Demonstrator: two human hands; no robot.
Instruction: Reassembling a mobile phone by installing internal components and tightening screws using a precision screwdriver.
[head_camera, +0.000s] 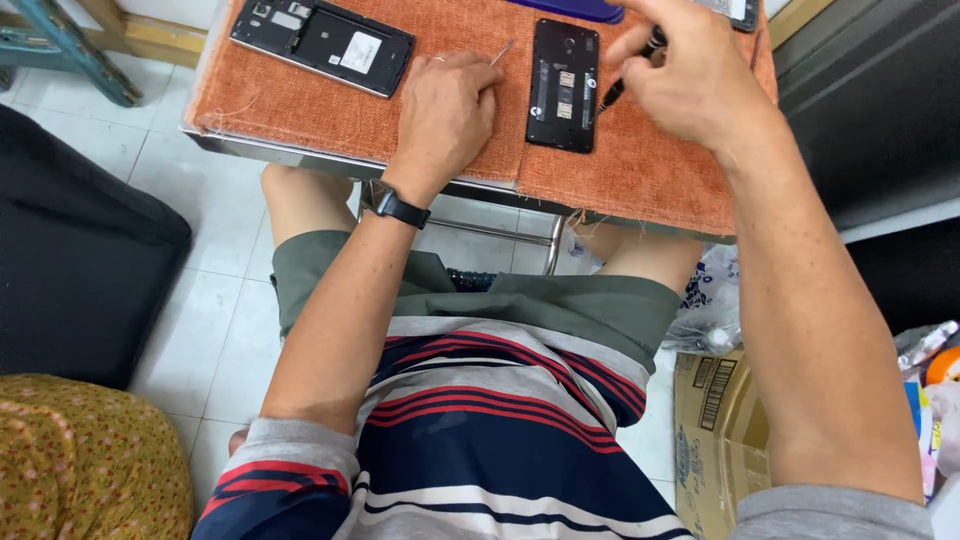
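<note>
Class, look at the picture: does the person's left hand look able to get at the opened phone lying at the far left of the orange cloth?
Probably yes. The left hand rests on the orange cloth, holding a thin metal tool, and only bare cloth lies between it and the opened phone. The tool may need putting down first.

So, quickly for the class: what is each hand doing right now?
Left hand: closed, pinching thin metal tweezers, resting on the orange cloth.
Right hand: closed on a black screwdriver, tip by the opened black phone.

Bright even light, perhaps slight edge distortion
</note>
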